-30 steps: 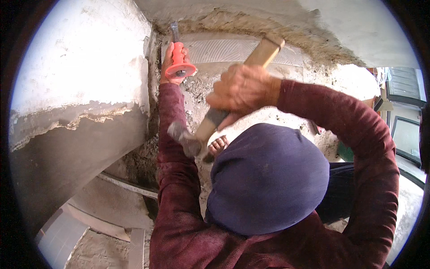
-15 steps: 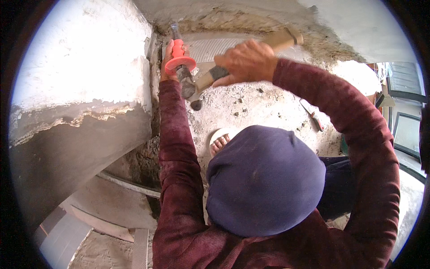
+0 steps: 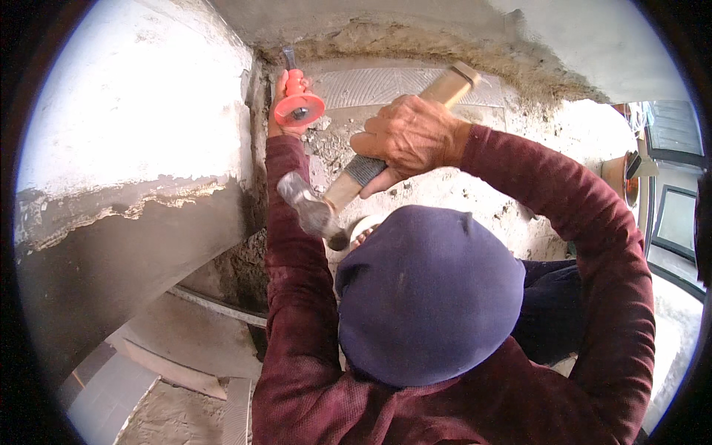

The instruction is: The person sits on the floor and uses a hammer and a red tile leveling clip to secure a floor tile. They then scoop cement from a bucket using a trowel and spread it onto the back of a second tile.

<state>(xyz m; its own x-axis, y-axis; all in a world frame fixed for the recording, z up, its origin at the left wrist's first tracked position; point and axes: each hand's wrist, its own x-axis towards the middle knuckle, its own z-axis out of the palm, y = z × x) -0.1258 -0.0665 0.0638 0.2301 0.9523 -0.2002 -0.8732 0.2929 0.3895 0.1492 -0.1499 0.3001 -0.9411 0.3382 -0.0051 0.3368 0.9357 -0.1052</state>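
Observation:
My left hand (image 3: 281, 89) is wrapped round the orange-red grip of a chisel (image 3: 295, 81). Its round guard and struck end face me, and its metal blade points away to the foot of the far wall. In my right hand (image 3: 409, 135) is a hammer (image 3: 313, 209), held by its wooden handle with dark tape near the head. The slightly blurred hammer head hangs over my left forearm, apart from the chisel's struck end. The blade's very tip is hard to make out against the rough edge.
A white wall (image 3: 148, 96) with broken plaster stands close on the left. Along the far wall's base lies a ribbed grey strip (image 3: 386, 87). Grit and crumbs of rubble cover the pale floor (image 3: 460, 200). A round orange-brown container (image 3: 614, 174) stands at the right.
The hammer head has swung back toward me, away from the chisel's struck end. My right hand has lowered and turned slightly. The left hand keeps the chisel in nearly the same place.

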